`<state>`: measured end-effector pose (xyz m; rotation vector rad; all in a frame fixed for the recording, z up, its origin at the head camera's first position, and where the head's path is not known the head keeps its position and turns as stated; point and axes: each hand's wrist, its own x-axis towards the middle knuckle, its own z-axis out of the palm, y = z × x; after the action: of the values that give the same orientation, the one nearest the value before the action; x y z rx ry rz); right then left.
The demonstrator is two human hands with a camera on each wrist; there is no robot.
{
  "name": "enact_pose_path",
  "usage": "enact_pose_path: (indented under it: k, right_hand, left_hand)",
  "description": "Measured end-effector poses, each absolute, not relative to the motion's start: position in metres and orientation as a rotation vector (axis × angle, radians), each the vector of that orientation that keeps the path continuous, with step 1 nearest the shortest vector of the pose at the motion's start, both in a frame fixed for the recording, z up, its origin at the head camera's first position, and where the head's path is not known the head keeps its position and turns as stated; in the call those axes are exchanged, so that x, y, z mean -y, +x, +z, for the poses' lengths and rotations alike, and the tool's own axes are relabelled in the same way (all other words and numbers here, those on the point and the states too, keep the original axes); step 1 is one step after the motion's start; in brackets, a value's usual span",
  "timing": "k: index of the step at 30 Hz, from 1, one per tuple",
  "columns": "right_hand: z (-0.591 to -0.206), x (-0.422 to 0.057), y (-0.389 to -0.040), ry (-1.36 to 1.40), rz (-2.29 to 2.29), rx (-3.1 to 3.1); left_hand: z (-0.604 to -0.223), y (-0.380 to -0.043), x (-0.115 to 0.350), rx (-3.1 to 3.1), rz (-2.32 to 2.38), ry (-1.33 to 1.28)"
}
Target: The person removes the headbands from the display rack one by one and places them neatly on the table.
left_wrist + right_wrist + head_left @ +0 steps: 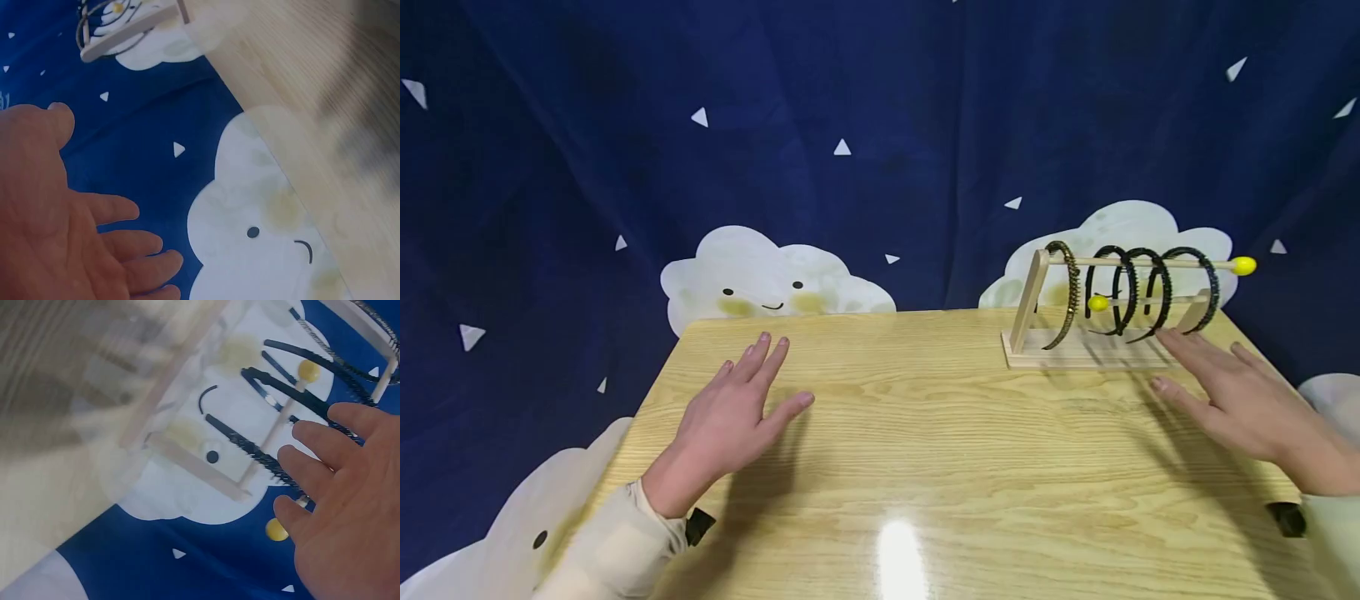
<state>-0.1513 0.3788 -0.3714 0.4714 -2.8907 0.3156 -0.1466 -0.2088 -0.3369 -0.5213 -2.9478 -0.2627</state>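
Inspector: State the surface and the landmark.
Clerk: A pale wood-grain desk (887, 417); at its far right, a headband stand of light wood (1082, 355). Positions are given from the stand.

Inspector: Its load?
Clerk: One brown-gold beaded headband (1072, 286) hangs over the stand's upper rod, beside the left upright. Three black toothed headbands (1167, 287) hang further right on that rod. A round yellow knob (1244, 266) caps the rod's right end; a second yellow knob (1098, 303) caps the lower rod's left end.

Inspector: The hands?
Clerk: The left hand (730, 417), in a cream sleeve (613, 542), hovers left of the stand, well apart from it; fingers straight, thumb spread. The right hand (1255, 408) is at the stand's near right end, fingers extended, thumb apart. Whether it touches the black headbands cannot be determined.

Inspector: The room?
Clerk: A dark blue curtain with white triangles (910, 100) hangs behind the stand. One white cloud print (1127, 221) shows directly behind it; a smiling cloud print (760, 262) sits to its left. Nearer than the stand, and left of it, a bright reflection (900, 558) marks the desk.
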Motion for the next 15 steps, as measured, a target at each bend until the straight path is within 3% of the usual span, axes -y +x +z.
enact_pose_path:
  k: [15]
  right_hand:
    - [-0.396, -0.401, -0.160, 0.406, 0.407, 2.944]
  left_hand:
    - [-0.339, -0.154, 0.172, 2.730, -0.449, -0.570]
